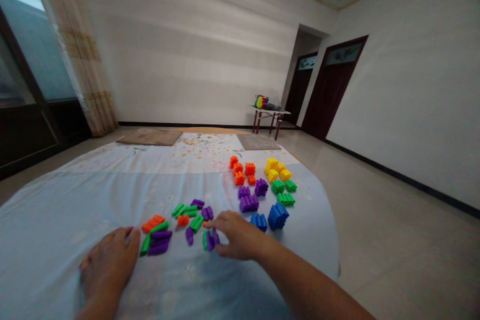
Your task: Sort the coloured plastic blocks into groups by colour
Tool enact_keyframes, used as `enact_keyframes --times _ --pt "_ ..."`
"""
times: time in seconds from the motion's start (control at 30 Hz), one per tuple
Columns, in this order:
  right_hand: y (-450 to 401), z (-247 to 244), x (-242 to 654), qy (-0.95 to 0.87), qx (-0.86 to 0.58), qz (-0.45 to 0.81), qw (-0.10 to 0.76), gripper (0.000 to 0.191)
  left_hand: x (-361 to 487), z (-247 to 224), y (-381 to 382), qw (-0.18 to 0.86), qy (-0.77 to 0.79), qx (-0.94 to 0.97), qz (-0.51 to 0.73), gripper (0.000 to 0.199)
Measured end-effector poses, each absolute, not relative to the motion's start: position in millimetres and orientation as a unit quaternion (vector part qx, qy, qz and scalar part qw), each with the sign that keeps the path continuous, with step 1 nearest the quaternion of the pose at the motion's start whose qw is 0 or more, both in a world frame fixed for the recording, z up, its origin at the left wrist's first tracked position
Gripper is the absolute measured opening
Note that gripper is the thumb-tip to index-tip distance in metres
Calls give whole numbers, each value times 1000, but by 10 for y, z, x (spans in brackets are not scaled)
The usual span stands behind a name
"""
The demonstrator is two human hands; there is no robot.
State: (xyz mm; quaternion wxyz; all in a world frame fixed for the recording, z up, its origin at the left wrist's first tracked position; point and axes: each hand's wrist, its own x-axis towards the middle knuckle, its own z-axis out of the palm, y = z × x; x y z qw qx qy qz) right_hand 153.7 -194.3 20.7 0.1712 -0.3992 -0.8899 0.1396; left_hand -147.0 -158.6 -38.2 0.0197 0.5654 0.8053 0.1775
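My left hand (110, 260) rests flat on a pale blue quilted cloth (75, 220), holding nothing, next to a loose heap of orange, green and purple ribbed plastic building blocks (155, 237). My right hand (236, 235) arches over a purple block (210, 241) and a green block (204, 241), its fingertips at or on them. Whether it grips either is hidden. Further loose green and purple blocks (191, 217) lie left of it. Beyond stand tidy groups: orange (240, 170), yellow (275, 169), purple (249, 199), green (285, 192) and blue (277, 216).
The cloth lies over a stained white sheet (187, 155) on a tiled floor (393, 240). Two brown mats (150, 137) lie at its far end. A small table (270, 112) holding a colourful bag stands by the far wall, near dark wooden doors (330, 87).
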Motion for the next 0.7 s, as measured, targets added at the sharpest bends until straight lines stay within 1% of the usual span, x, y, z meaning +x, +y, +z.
enact_keyframes --times 0.07,0.13,0.33,0.47,0.7 --pt "-1821 340 1759 -866 -440 130 199 53 -1461 -381 -1592 21 807 562 183 55" --pt "-1679 452 1984 -846 -482 110 198 53 -1457 -381 -1602 21 806 561 187 54" --pt "-1390 557 2350 -818 -559 73 113 50 -1450 -366 -1618 30 806 560 186 54" --pt "-1311 496 2369 -817 -567 64 86 50 -1460 -380 -1611 21 806 561 186 55" --pt "-1266 440 2378 -823 -559 81 66 47 -1481 -414 -1597 17 804 562 191 54"
